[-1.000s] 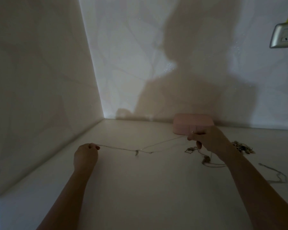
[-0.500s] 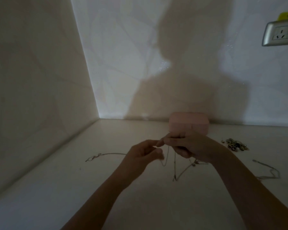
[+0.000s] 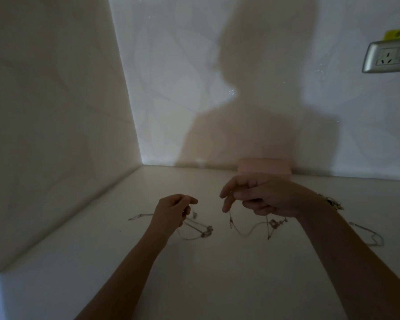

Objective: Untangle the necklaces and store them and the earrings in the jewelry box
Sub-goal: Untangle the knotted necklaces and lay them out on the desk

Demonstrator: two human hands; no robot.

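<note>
Necklaces (image 3: 252, 229) pinched, hands (image 3: 171, 211) raised apart

Earrings (image 3: 331, 201) right of box (image 3: 263, 166) (behind) — necklaces (image 3: 252, 229).

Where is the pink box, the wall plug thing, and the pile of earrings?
pink jewelry box (image 3: 263, 166): head view, front wall.
wall socket (image 3: 390, 57): head view, its faceplate.
earring pile (image 3: 331, 201): head view, middle of the heap.

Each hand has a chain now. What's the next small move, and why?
Probably lay the left hand's chain flat on the counter. It appears separate from the chain under the right hand, and the pink box behind looks shut, needing a free hand.
</note>
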